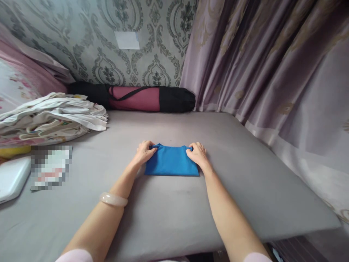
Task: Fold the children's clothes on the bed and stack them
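Note:
A blue folded cloth (173, 162) lies flat on the grey sheet-covered surface (169, 211), its straight folded edge toward me. At its far left corner my left hand (145, 151) pinches the fabric between thumb and fingers. My right hand (197, 153) grips the far right corner in the same way. Between the hands the cloth's far edge dips slightly, and both held corners are bunched up a little. The fingertips under the fabric are partly hidden. On my left wrist sits a pale bangle (113, 199).
A black and maroon long bag (136, 98) lies along the patterned wall. Crumpled white fabric (54, 116) is heaped at the left, with a white box-like object (13, 178) and a blurred-out item (50, 167) nearer me. Purple curtains (245, 54) hang along the right edge.

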Demonstrator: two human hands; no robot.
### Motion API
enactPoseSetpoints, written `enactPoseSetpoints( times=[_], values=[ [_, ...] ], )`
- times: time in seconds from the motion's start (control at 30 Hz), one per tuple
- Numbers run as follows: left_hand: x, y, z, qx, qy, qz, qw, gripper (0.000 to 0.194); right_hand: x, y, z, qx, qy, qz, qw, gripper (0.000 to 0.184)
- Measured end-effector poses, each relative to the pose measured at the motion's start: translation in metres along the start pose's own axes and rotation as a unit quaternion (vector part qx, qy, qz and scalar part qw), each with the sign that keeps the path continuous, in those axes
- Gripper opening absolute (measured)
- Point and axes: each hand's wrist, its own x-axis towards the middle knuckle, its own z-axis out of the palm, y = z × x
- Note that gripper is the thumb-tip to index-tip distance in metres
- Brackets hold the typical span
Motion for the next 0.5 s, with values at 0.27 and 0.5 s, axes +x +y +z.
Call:
enactPoseSetpoints(
  times=[0.27,0.5],
  values=[
    [-0.011,0.018,-0.012,-0.305,-0.061,0.008,0.95,0.023,0.001,0.003,-0.004,0.084,-0.022,-0.007,0.996,0.02],
    [-0.028,0.039,-0.04,-0.439,-0.173,0.094,0.877,0.029,0.005,0.01,-0.012,0.212,-0.086,-0.005,0.974,0.055]
  ],
)
